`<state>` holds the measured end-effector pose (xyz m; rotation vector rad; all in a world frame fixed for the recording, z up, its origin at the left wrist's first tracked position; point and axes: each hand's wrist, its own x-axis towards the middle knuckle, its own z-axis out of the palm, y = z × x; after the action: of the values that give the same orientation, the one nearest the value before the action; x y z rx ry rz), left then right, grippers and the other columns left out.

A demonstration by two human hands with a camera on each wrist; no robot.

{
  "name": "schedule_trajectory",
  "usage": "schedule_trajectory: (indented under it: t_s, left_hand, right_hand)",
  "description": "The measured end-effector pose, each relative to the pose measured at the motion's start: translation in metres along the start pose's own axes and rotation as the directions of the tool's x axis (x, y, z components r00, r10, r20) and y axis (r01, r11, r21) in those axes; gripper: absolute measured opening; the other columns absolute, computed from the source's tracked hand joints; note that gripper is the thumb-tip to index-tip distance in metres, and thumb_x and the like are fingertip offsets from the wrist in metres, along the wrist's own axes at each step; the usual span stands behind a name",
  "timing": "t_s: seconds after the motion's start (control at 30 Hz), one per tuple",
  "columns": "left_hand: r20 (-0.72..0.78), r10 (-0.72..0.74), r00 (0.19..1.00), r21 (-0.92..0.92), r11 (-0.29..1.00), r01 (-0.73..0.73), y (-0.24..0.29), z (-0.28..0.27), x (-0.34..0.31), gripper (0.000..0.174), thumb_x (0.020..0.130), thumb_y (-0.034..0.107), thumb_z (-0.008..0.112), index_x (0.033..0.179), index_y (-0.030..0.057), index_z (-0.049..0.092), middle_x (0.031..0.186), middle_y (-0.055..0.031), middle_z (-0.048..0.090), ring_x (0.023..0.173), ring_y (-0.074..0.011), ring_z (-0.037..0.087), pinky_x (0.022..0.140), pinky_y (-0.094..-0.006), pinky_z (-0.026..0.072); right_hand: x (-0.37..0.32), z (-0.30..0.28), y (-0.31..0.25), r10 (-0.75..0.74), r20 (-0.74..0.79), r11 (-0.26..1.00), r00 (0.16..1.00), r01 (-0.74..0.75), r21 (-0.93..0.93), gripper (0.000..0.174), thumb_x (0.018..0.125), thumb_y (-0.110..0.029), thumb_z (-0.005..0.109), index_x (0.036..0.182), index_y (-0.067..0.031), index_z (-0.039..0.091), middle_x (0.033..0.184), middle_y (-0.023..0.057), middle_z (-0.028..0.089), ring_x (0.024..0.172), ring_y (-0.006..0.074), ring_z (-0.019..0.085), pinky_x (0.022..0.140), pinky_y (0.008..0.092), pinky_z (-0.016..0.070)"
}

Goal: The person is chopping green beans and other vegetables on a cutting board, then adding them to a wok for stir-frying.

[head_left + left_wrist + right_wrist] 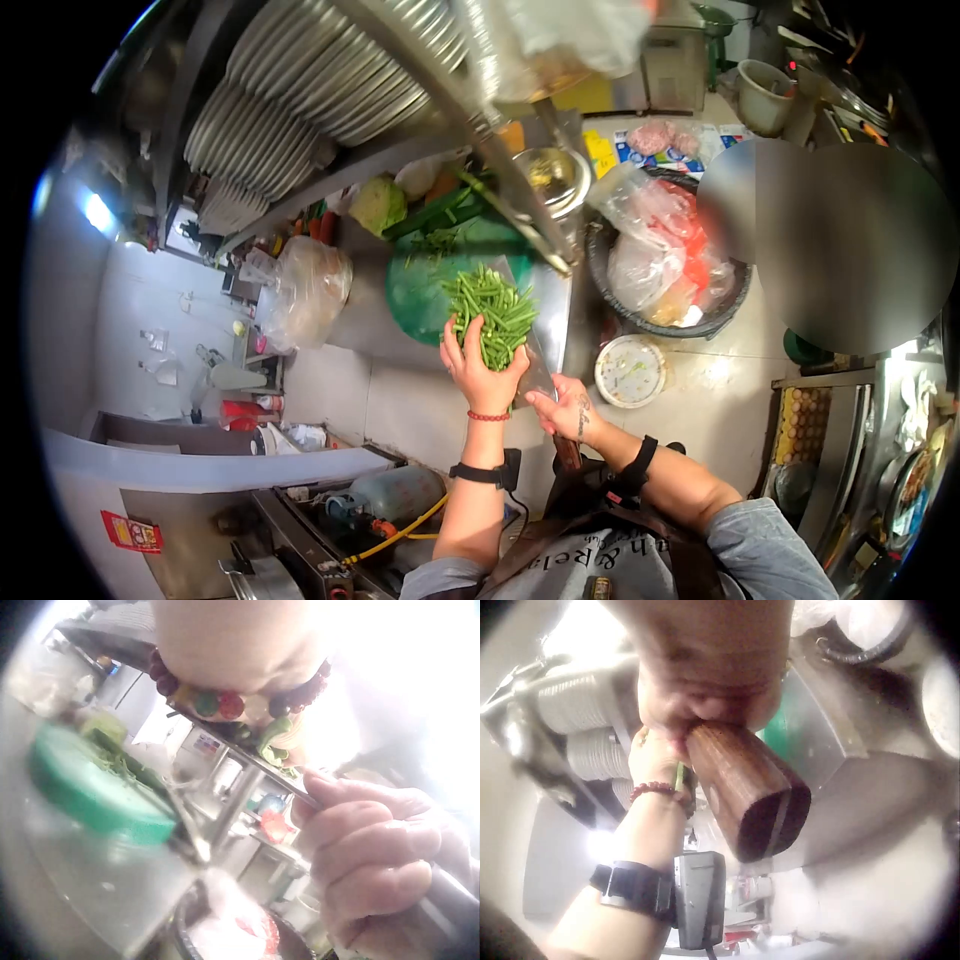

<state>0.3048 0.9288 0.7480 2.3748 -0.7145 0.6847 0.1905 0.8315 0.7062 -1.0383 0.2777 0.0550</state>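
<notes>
A heap of cut green beans [490, 310] lies on the broad blade [540, 372] of a cleaver, over the near right part of the round green cutting board [405, 290]. My right hand [567, 410] grips the cleaver by its wooden handle [742, 791], whose butt sticks out below the fist. Cupped against the near side of the heap is my left hand [482, 375], fingers spread over the beans and thumb to the right. In the left wrist view some beans [275, 742] show above the blade, past the beaded bracelet; the left fingertips are hidden there.
Leafy greens [440, 215] and a cabbage [378, 205] sit at the board's far side. Overhead a metal rack holds stacked plates [300, 80]. To the right stand a lined black bin [740, 295], a white lidded tub [630, 371] and a metal bowl [578, 195].
</notes>
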Motion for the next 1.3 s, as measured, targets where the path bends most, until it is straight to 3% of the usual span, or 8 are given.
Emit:
schedule_trajectory:
  t_s: [0.4, 0.63, 0.83, 1.07, 1.13, 1.23, 1.27, 1.3]
  left_hand:
    - [0.021, 0.317, 0.948, -0.388, 0.877, -0.284, 0.301, 0.13, 0.022, 0.07, 0.06, 0.035, 0.08, 0.122, 0.0087, 0.058, 0.134, -0.0243, 0.044, 0.123, -0.0434, 0.041, 0.103, -0.0546, 0.034]
    - [-0.109, 0.58, 0.807, -0.716, 0.517, -0.469, 0.554, 0.289, 0.085, 0.069, 0.058, 0.036, 0.08, 0.12, 0.0109, 0.061, 0.131, -0.0224, 0.047, 0.115, -0.0423, 0.045, 0.099, -0.0517, 0.0373]
    - [-0.088, 0.659, 0.747, -0.872, 0.311, -0.378, 0.795, 0.428, 0.134, 0.07, 0.055, 0.034, 0.082, 0.119, 0.0128, 0.061, 0.133, -0.0227, 0.047, 0.118, -0.0419, 0.045, 0.102, -0.0494, 0.038]
    - [0.175, 0.65, 0.74, -0.973, 0.228, 0.029, 1.029, 0.601, 0.158, 0.067, 0.062, 0.031, 0.085, 0.121, 0.0135, 0.059, 0.132, -0.0214, 0.047, 0.123, -0.0401, 0.044, 0.106, -0.0448, 0.0372]
    - [0.308, 0.74, 0.598, -0.939, 0.135, 0.315, 1.078, 0.677, 0.153, 0.078, 0.066, 0.039, 0.081, 0.134, 0.0165, 0.049, 0.144, -0.025, 0.034, 0.129, -0.0453, 0.038, 0.107, -0.0476, 0.0356]
    - [0.679, 0.633, 0.372, -0.682, 0.357, 0.638, 1.121, 0.738, 0.154, 0.101, 0.078, 0.063, 0.066, 0.154, 0.0229, 0.013, 0.156, -0.029, -0.003, 0.142, -0.0449, 0.02, 0.116, -0.0444, 0.0225]
    - [0.765, 0.579, 0.282, -0.539, 0.336, 0.772, 1.121, 0.73, 0.166, 0.1, 0.082, 0.054, 0.068, 0.154, 0.0128, 0.012, 0.156, -0.0212, 0.018, 0.144, -0.0316, 0.022, 0.112, -0.0423, 0.0274]
    - [0.783, 0.564, 0.261, -0.487, 0.295, 0.822, 1.12, 0.741, 0.168, 0.093, 0.085, 0.051, 0.066, 0.153, 0.0106, 0.016, 0.156, -0.0205, 0.021, 0.143, -0.0314, 0.025, 0.112, -0.0423, 0.0278]
  right_hand:
    - [-0.147, -0.22, -0.124, -0.244, -0.395, 0.962, 0.885, 0.271, 0.012, 0.013, 0.094, -0.011, 0.06, 0.099, -0.002, 0.052, 0.058, 0.0006, 0.05, 0.042, 0.0092, 0.046, 0.04, 0.0266, 0.0393]
    - [-0.196, -0.418, -0.245, -0.462, -0.726, 0.871, 0.509, 0.414, -0.264, 0.016, 0.092, -0.013, 0.061, 0.09, -0.0007, 0.052, 0.058, 0.0024, 0.054, 0.043, 0.0099, 0.05, 0.04, 0.0264, 0.0414]
    - [-0.229, -0.623, -0.367, -0.435, -0.874, 0.829, 0.214, 0.473, -0.297, 0.013, 0.092, -0.011, 0.062, 0.091, -0.0023, 0.053, 0.06, 0.0031, 0.053, 0.041, 0.0107, 0.046, 0.039, 0.0266, 0.0387]
    - [-0.274, -0.833, -0.523, -0.463, -0.884, 0.874, 0.071, 0.203, -0.441, 0.017, 0.088, -0.01, 0.062, 0.084, -0.0043, 0.047, 0.057, 0.0034, 0.05, 0.041, 0.013, 0.049, 0.04, 0.0274, 0.04]
    - [-0.278, -0.887, -0.553, -0.455, -0.89, 0.89, 0.017, 0.028, -0.454, 0.013, 0.082, -0.008, 0.061, 0.078, -0.0016, 0.05, 0.056, 0.0072, 0.053, 0.042, 0.0163, 0.051, 0.042, 0.0293, 0.0427]
    - [-0.278, -0.941, -0.581, -0.398, -0.913, 0.905, -0.088, -0.199, -0.376, 0.012, 0.075, -0.006, 0.057, 0.067, 0.0038, 0.057, 0.058, 0.0124, 0.057, 0.045, 0.0227, 0.054, 0.045, 0.0327, 0.0453]
    - [-0.28, -0.954, -0.579, -0.384, -0.913, 0.911, -0.136, -0.219, -0.351, 0.012, 0.075, -0.006, 0.056, 0.068, 0.0039, 0.057, 0.057, 0.0122, 0.057, 0.046, 0.0224, 0.055, 0.045, 0.0324, 0.0451]
    - [-0.285, -0.969, -0.574, -0.367, -0.912, 0.917, -0.181, -0.234, -0.323, 0.012, 0.075, -0.005, 0.056, 0.068, 0.004, 0.056, 0.057, 0.0121, 0.057, 0.046, 0.0221, 0.055, 0.045, 0.0321, 0.045]
